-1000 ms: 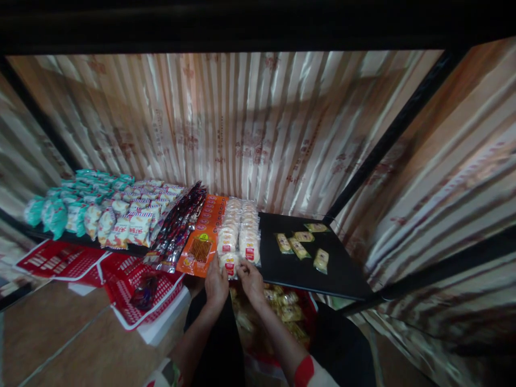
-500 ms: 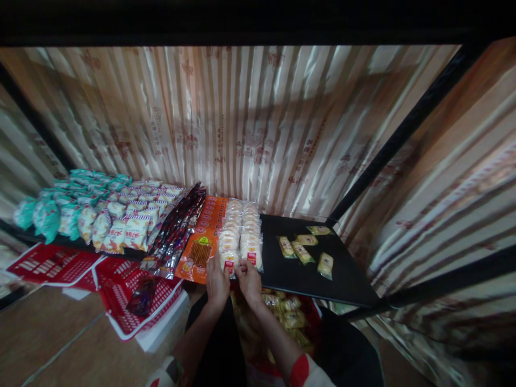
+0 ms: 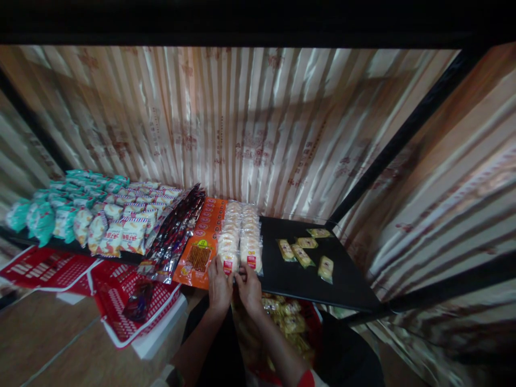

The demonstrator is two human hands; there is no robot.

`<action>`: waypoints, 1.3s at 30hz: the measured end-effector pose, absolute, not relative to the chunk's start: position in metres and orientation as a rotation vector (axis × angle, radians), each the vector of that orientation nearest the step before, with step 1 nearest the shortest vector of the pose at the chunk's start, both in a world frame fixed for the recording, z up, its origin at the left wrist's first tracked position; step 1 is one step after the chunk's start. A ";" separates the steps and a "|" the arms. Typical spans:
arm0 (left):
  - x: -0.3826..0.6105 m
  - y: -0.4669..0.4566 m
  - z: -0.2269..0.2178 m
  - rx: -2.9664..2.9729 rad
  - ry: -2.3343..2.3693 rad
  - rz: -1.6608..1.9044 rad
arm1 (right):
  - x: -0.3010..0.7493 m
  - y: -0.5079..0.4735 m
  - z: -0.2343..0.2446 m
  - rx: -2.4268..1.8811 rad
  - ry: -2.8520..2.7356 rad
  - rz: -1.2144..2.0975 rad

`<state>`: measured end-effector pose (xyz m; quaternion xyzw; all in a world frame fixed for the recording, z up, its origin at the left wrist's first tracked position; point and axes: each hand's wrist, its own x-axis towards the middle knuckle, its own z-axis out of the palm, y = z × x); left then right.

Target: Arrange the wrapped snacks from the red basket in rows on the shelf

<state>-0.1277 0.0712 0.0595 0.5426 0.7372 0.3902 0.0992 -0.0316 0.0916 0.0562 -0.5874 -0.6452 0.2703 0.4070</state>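
Two rows of clear-wrapped, pale round rice crackers with red labels lie on the black shelf (image 3: 290, 277). My left hand (image 3: 220, 286) is at the front of the left row (image 3: 229, 236), its fingers and thumb closed around the lower edge of the front packet. Beside it, my right hand (image 3: 249, 290) has its fingers curled against the near end of the right row (image 3: 250, 236), thumb towards the left hand. The undersides of the packets are hidden by my fingers. Left of the rows is an orange snack bag (image 3: 197, 257) with a picture of brown sticks.
Several small yellow-wrapped cakes (image 3: 303, 255) lie on the shelf's right part. Dark shiny bags (image 3: 177, 231), white bags (image 3: 135, 231) and teal bags (image 3: 64, 220) fill the left. Red baskets (image 3: 107, 285) stand below; another under my arms holds yellow packets (image 3: 292, 322). A striped curtain (image 3: 258, 129) hangs behind.
My left hand has shifted from the side of the left row to its front, fingers now bent. My right hand has moved slightly lower and stays near the right row's front. The view has shifted slightly.
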 end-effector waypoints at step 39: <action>-0.118 0.101 0.055 1.672 2.203 1.106 | -0.004 0.161 0.048 -1.434 -2.016 -0.137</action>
